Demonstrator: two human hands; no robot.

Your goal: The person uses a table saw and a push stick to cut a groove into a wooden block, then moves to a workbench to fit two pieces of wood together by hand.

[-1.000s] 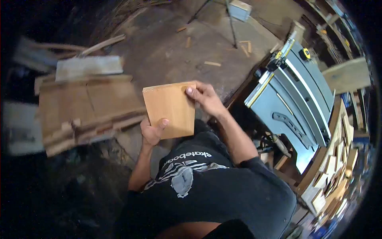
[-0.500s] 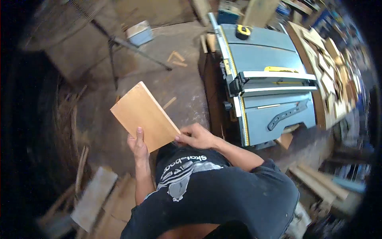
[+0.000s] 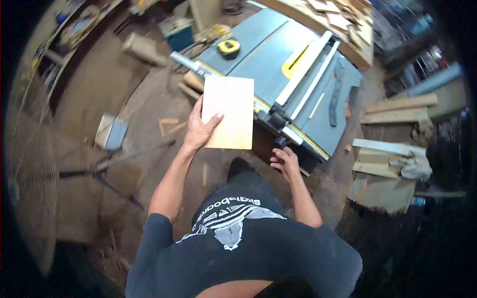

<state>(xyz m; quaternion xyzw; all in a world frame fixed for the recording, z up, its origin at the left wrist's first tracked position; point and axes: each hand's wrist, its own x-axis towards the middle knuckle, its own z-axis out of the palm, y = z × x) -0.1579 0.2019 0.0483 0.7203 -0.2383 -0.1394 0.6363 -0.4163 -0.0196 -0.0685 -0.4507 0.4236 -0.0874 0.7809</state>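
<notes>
Head view: holds the wooden board (image 3: 229, 114) at upper centre, by its lower left edge in the left grip (image 3: 199, 130); hovers the right grip (image 3: 286, 161) loosely open below the saw surface's (image 3: 266, 39) black knob (image 3: 281, 142), lower right of the board.

Board: flat rectangular light-tan wooden board (image 3: 228, 116) was in both hands, now L hand (image 3: 199, 131) only; was slanted 0.5 s ago, now straight up in view, overlapping saw edge.
R hand (image 3: 285, 163): off board now, fingers loosely curled, near small round black knob (image 3: 280, 142).
Saw: grey-blue metal table saw (image 3: 268, 44) went from R side to top ctr of view, angled.
Box: small white-&-blue box (image 3: 111, 132), prev. up top, now L side.
</notes>
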